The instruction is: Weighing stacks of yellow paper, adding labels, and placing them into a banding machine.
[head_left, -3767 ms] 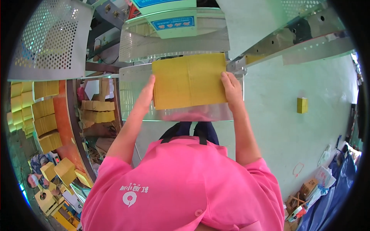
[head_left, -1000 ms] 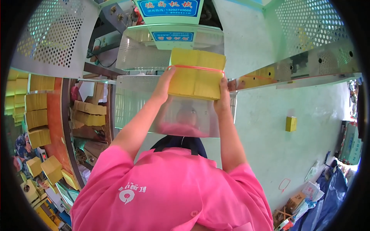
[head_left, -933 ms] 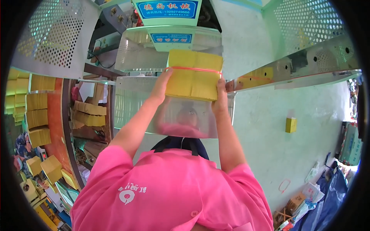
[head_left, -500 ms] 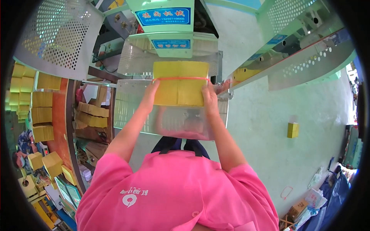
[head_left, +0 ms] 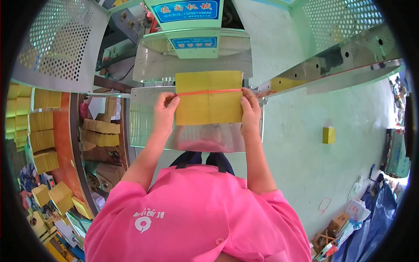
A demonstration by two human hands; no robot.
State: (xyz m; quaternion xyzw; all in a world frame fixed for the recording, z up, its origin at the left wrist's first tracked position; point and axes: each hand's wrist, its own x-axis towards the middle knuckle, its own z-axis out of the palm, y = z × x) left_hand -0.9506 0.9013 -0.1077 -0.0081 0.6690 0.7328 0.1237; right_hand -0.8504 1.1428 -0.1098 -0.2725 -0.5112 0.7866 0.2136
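Observation:
A stack of yellow paper [head_left: 208,109] lies in front of me over a shiny steel tray [head_left: 144,126]. Across it, a little above its middle, runs a thin red band [head_left: 209,92], slightly slanted. My left hand [head_left: 165,111] is closed at the stack's left edge, thumb and fingers pinched where the band meets that side. At the opposite edge my right hand [head_left: 250,114] pinches the band's other end in the same way. The stack's underside is hidden.
Behind the tray stands a pale green machine [head_left: 187,13] with a clear panel. Perforated guards flank it, one at left [head_left: 48,48] and one at right [head_left: 345,30]. Yellow paper stacks [head_left: 42,139] line a red-brown table [head_left: 63,144]. A small yellow block [head_left: 328,135] rests on the floor.
My hands have gone from lying along the stack's sides to pinching the band at both edges. The stack's face now shows flatter toward me, and the band sits more slanted.

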